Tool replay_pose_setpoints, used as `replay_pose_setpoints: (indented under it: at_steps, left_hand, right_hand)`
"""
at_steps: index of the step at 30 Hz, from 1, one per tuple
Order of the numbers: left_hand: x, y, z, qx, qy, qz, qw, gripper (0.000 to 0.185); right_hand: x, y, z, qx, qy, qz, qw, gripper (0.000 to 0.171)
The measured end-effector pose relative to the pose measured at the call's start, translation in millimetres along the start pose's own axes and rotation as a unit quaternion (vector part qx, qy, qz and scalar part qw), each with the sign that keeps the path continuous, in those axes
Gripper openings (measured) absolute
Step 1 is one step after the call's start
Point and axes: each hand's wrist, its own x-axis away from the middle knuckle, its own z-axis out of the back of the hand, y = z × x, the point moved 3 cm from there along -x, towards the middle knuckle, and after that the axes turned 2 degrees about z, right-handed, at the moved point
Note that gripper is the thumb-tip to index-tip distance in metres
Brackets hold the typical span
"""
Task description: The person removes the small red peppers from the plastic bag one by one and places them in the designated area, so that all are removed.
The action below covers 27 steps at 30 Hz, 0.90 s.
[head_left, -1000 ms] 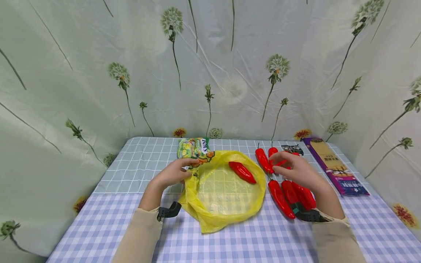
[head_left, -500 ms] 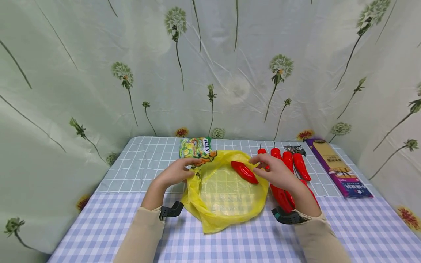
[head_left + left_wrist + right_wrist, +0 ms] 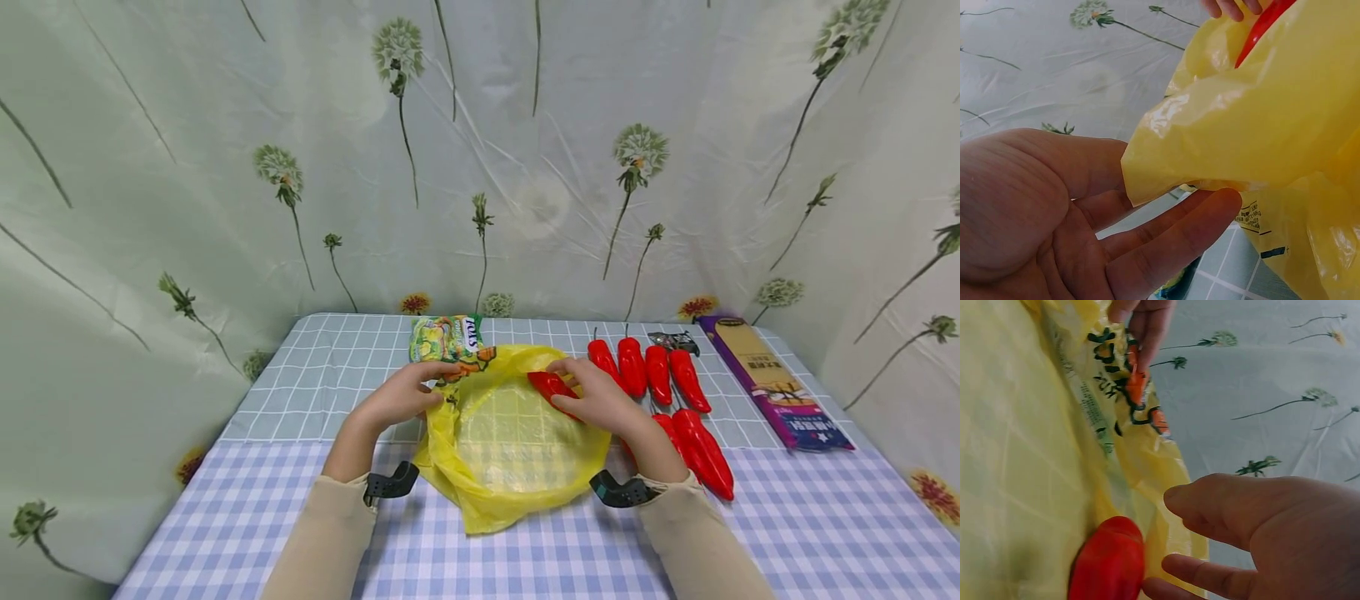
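Note:
A yellow plastic bag [image 3: 487, 504] lies on the table with its mouth spread into a wide ring. On its left rim my left hand [image 3: 401, 396] holds the plastic between thumb and fingers; in the left wrist view the hand [image 3: 1091, 219] has the bag's edge between them. Inside the bag, toward the back right, lies a red chili pepper [image 3: 546, 383]. My right hand [image 3: 600, 400] reaches over the right rim beside this pepper, partly covering it. The right wrist view has that hand's [image 3: 1272, 537] fingers spread, one fingertip close against the pepper [image 3: 1109, 562]; contact is unclear.
Several red peppers [image 3: 660, 375] lie right of the bag, with more [image 3: 705, 450] near my right forearm. A purple and gold packet [image 3: 772, 383] and a small black wrapper [image 3: 675, 342] sit behind them. A green and yellow packet [image 3: 442, 335] lies behind the bag.
My right hand has moved left, from over the peppers outside to the pepper inside the bag. My left hand stays on the rim, and the bag looks unmoved.

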Motion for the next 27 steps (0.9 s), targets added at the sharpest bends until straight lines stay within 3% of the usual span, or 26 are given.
replay_pose_setpoints:
  at_steps: [10, 17, 27]
  left_hand:
    - [-1.2, -2.2, -1.1, -0.012, 0.001, -0.011, 0.9999, 0.056]
    - [-1.5, -2.9, -2.1, -0.004, 0.000, -0.010, 0.9999, 0.056]
    - [-1.4, -3.1, -1.2, 0.002, -0.003, -0.008, 1.0000, 0.057]
  right_hand:
    - [0, 5, -6, 0.028, 0.003, -0.018, 0.999, 0.048]
    - [1, 8, -11, 0.048, 0.000, 0.000, 0.999, 0.040]
    - [0, 7, -19, 0.044, -0.034, -0.021, 0.998, 0.025]
